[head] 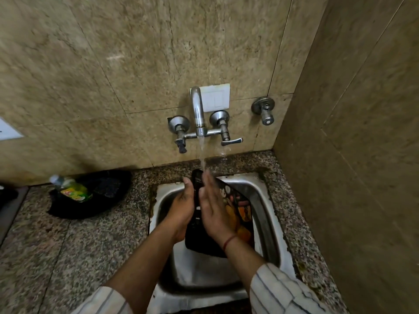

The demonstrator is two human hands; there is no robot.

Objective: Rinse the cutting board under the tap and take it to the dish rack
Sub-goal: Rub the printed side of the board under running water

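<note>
Under the tap (197,109), cutting board (241,209) between both hands (181,207) (215,214).

Your table (68,245) is speckled granite and runs back to the tiled wall (90,87). A steel sink (265,211) is sunk into it. Left of the sink, close against the wall, a black cloth-like heap (108,196) lies on the stone. A green-and-yellow bottle (72,190) lies tilted on that heap. Just behind the sink, the stone is wet.
</note>
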